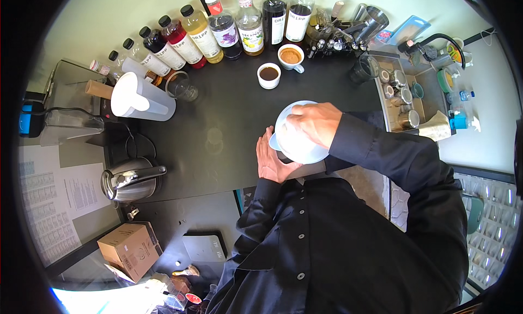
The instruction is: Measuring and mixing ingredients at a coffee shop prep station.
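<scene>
A white translucent plastic jug [311,154] with a pouring lip is close in front of my body, near the counter's front edge. My right hand [314,122] is curled over its bright top, fingers bent inward. Glare hides whether those fingers grip the jug or a tool inside it. Around the jug's lower left side curves my left hand [273,158], fingers extended and thumb towards me. A small dark patch shows between this hand and the jug. Farther back stand a white ramekin [269,76] of dark liquid and a white cup [291,56] of coffee with brown foam.
Several syrup bottles [204,40] line the wall behind the dark counter [229,109]. To the left are another plastic jug [149,99], a glass [182,87] and a steel kettle [130,181]. A drawer-like tray [382,97] with jars and a dark glass [365,69] stand right.
</scene>
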A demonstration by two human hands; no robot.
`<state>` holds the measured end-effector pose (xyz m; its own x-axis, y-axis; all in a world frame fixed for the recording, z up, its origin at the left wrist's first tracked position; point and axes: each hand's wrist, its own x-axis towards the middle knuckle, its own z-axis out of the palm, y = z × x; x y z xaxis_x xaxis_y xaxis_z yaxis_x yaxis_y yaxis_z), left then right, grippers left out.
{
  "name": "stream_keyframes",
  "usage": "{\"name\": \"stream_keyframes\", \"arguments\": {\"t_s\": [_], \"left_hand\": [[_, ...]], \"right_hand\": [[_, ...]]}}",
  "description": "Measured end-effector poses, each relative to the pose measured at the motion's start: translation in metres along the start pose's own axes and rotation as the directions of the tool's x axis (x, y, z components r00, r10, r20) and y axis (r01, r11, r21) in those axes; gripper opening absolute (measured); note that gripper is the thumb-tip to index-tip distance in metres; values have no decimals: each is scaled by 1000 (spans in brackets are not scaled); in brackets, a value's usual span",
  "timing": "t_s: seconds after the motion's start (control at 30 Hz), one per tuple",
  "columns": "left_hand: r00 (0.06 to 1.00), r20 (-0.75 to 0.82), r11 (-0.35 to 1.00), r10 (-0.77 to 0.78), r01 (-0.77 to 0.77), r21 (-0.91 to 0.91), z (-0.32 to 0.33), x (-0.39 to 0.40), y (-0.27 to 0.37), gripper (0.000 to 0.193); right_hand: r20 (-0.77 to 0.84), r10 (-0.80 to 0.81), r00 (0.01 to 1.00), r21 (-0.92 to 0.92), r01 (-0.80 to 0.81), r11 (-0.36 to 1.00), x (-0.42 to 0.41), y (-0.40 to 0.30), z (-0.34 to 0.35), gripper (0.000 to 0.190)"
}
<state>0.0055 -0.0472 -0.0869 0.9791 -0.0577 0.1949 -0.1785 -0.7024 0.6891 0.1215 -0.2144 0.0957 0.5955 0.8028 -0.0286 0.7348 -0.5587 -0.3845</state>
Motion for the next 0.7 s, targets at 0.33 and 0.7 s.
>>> {"name": "stream_keyframes", "arguments": {"t_s": [0.33, 0.7], "left_hand": [[998, -52, 999, 24, -22, 32, 1, -3, -2, 132], [999, -33, 999, -14, 15, 35, -3, -1, 3, 136]], "right_hand": [[172, 0, 985, 187, -32, 982, -12, -7, -1, 11], [297, 105, 949, 3, -111, 994, -9, -5, 3, 16]]}}
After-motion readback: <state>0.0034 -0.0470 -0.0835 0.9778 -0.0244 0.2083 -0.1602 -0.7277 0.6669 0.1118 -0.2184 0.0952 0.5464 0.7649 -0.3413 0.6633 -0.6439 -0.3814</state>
